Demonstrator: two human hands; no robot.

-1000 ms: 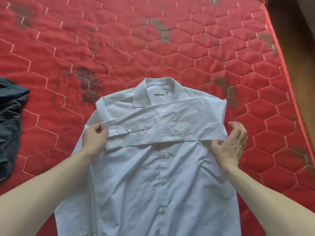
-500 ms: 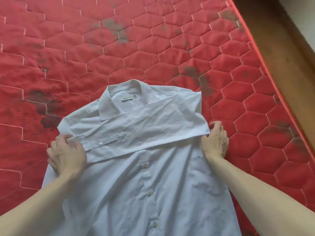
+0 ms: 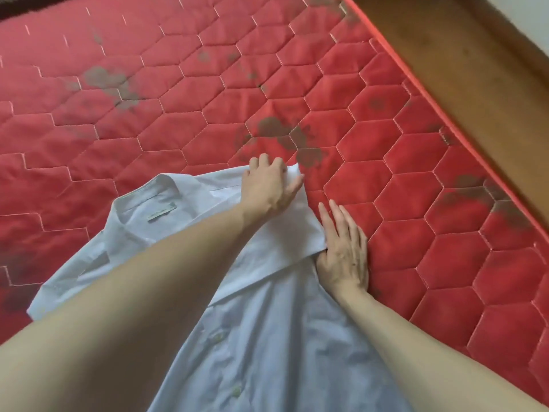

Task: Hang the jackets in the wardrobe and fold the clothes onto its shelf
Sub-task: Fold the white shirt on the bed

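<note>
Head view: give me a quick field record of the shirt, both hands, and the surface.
garment: white shirt, lying front up, buttons closed, collar away from the person
fold state: one sleeve folded across the chest
left hand: arm crosses over the shirt; fingers spread, pressing the folded sleeve at the shirt's right shoulder
right hand: flat, fingers straight, at the shirt's right edge, partly on the mattress
surface: red quilted mattress, dark stains
beyond the mattress edge: wooden floor

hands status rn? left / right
Left hand: open, fingers spread flat, pressing the folded sleeve of the white shirt.
Right hand: open, flat against the sleeve's fold edge, on the red mattress.
</note>
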